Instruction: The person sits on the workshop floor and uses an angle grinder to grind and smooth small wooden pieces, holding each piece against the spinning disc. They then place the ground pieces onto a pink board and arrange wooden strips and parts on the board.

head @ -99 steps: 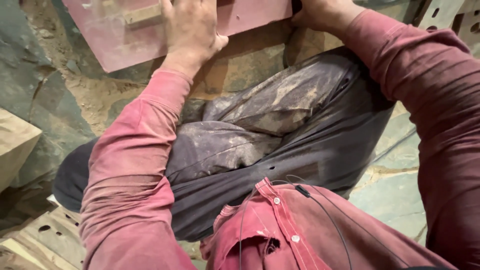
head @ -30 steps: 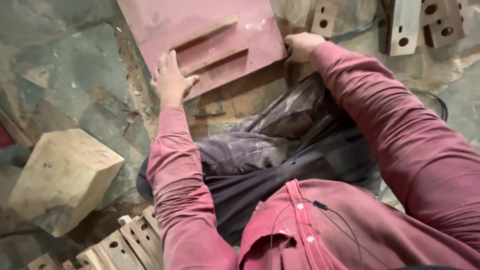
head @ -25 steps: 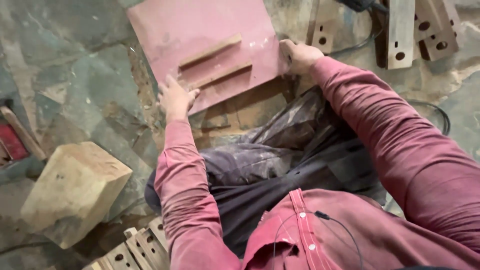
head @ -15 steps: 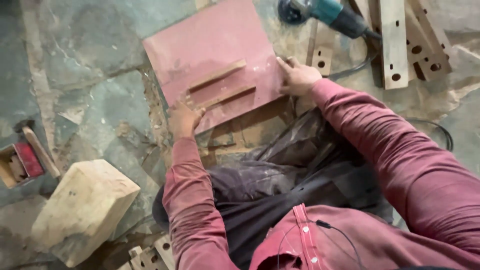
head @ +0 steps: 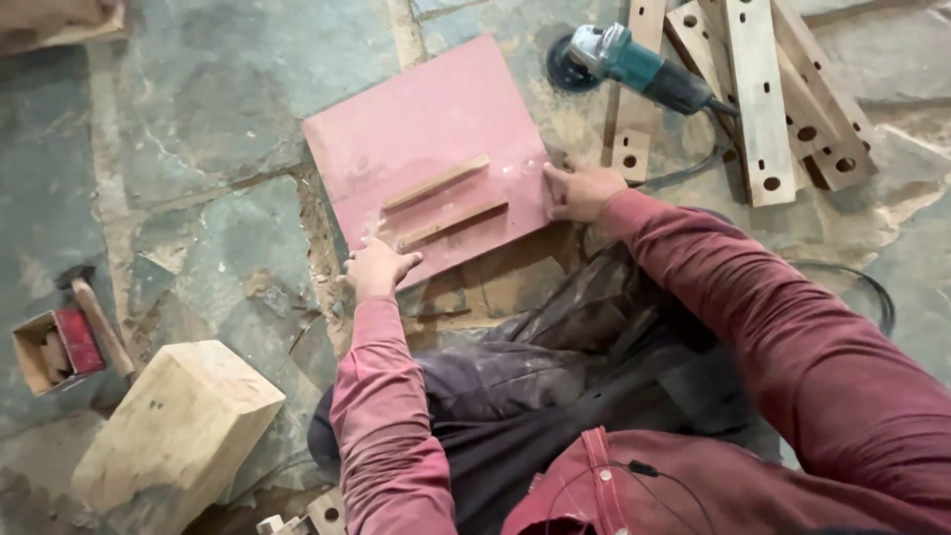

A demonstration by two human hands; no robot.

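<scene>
A pink flat board (head: 416,139) lies on the stone floor with two thin wooden strips (head: 436,182) fixed across its near part. My left hand (head: 375,267) rests on the board's near left corner, fingers spread and flat. At the board's near right edge, my right hand (head: 579,188) presses with its fingers against the side. Neither hand holds a loose thing. My legs in dusty dark trousers fold below the board.
A teal angle grinder (head: 624,61) with its cord lies beyond the board beside several drilled wooden slats (head: 763,99). A large wooden block (head: 176,436) sits at lower left. A hammer (head: 97,315) and a small open box (head: 54,349) lie at the left.
My head has lifted, so the view now takes in the whole board, the grinder and the slats. My hands have slid toward the board's near corners and stay on it.
</scene>
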